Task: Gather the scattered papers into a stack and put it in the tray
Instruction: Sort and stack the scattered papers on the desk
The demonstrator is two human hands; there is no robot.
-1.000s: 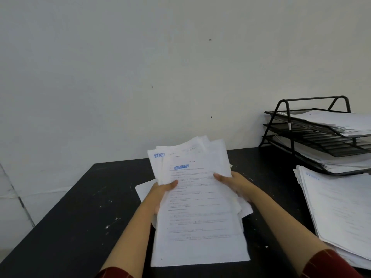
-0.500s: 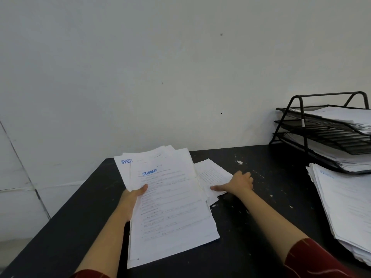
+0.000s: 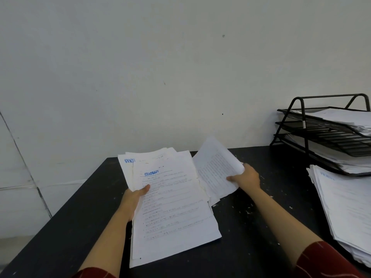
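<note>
Head view, looking down over a black table [image 3: 251,227] set against a pale wall [image 3: 140,67]. The person's left hand [image 3: 133,197] grips a loose stack of papers [image 3: 172,207] by its left edge, thumb lying across the top sheet, the other fingers hidden underneath. The top page carries a blue "APPROVED" stamp, upside down from here, and lines of handwriting; the sheets below fan out unevenly at the far end, one showing blue letters at its corner. The near end of the stack hangs out toward the person, above the table; whether it touches the surface I cannot tell.

The right hand [image 3: 246,178] pinches a separate printed sheet [image 3: 217,169] at its right edge, thumb on top, and holds it tilted up off the table, just beside the stack. A further paper edge peeks out beneath it, next to the stack's right side.

Dark red sleeves [image 3: 329,261] show at both forearms. Far right, at the back of the table, stands a black wire tray [image 3: 305,125] with three tiers; the top and bottom tiers hold papers. In front of it a second pile of papers [image 3: 345,207] lies on the table, well apart from the hands. Small white flecks dot the table top.
</note>
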